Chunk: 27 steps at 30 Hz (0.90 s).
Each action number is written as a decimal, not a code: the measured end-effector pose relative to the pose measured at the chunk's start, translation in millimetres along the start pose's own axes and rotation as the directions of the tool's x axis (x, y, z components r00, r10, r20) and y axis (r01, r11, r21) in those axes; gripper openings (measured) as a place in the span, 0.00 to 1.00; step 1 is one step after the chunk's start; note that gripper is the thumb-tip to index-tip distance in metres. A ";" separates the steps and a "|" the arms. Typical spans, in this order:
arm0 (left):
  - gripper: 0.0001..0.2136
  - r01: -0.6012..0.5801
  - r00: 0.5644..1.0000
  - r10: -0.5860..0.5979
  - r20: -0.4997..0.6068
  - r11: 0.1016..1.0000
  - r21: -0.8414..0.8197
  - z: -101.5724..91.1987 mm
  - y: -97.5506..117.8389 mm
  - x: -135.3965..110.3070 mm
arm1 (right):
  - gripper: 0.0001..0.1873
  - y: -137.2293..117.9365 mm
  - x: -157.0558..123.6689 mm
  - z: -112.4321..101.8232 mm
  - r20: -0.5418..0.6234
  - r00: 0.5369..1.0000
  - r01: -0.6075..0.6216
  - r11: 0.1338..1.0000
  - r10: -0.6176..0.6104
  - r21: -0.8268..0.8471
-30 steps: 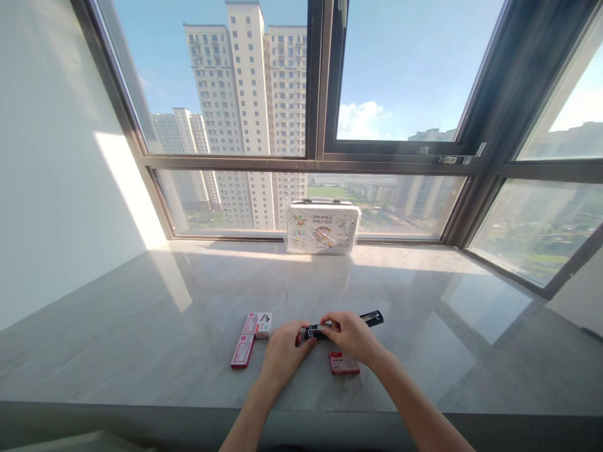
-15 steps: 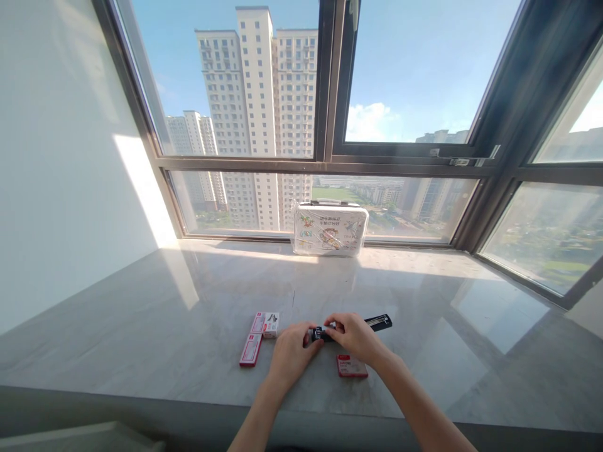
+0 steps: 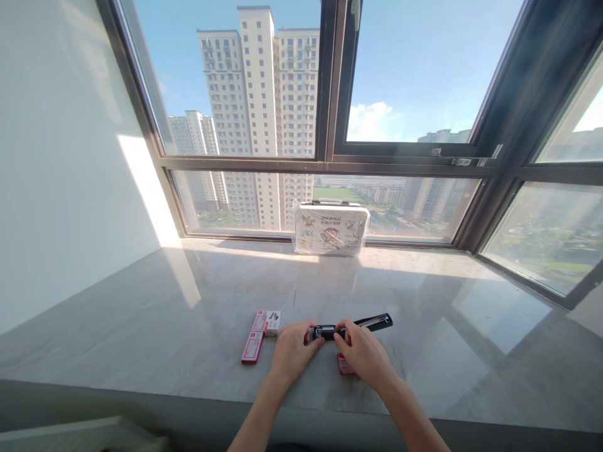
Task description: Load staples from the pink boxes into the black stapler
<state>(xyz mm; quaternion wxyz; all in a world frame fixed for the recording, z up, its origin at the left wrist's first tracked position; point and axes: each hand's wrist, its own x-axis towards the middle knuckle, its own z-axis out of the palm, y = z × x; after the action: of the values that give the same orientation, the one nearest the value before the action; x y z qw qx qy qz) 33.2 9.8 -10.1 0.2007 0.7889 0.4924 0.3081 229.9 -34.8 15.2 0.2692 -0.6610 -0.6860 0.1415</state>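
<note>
A black stapler (image 3: 377, 322) lies opened out near the front of the marble sill, its long top arm pointing right. My left hand (image 3: 292, 351) is closed around its left end, thumb in front and fingers behind. The fingers of my right hand (image 3: 365, 355) pinch at the middle of the stapler, by its metal channel; whether a small piece is between the fingertips I cannot tell. A red box (image 3: 345, 364) sits just below the right hand, partly covered by it. Left of my left hand is a small white box (image 3: 272, 322) with a stapler picture.
Two flat pink-and-white boxes (image 3: 252, 347) lie end to end beside the small white box. A white printed case (image 3: 331, 231) in clear plastic stands against the window at the back of the marble sill (image 3: 141, 339). A white wall (image 3: 61, 157) borders the left.
My right hand has shifted slightly right along the stapler, uncovering more of its metal channel and covering more of the red box. My left hand keeps its hold.
</note>
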 end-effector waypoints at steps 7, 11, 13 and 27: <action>0.16 0.000 1.000 0.000 0.000 1.000 -0.008 2.0 -0.8 0.6 | 0.23 18.0 -9.8 -9.4 0.133 0.990 -0.087 0.923 0.040 0.374; 0.16 -0.004 1.000 0.004 0.006 1.000 -0.013 4.1 -2.6 0.1 | 0.32 63.3 -30.7 -32.1 0.309 0.918 -0.376 0.790 0.247 0.484; 0.15 -0.011 1.000 0.011 0.014 1.000 -0.012 4.1 -3.0 -0.5 | 0.34 79.0 -35.0 -45.5 0.300 0.904 -0.425 0.718 0.305 0.551; 0.12 -0.027 0.998 0.025 0.059 0.999 0.036 0.3 -2.3 -2.0 | 0.19 7.9 35.3 -17.5 0.091 0.994 0.036 0.971 -0.059 0.236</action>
<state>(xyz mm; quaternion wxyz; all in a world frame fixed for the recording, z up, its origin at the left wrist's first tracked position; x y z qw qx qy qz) 31.2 9.0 -12.3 0.1966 0.8075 0.4814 0.2783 246.9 -2.2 31.6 0.3148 -0.6004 -0.6923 0.2472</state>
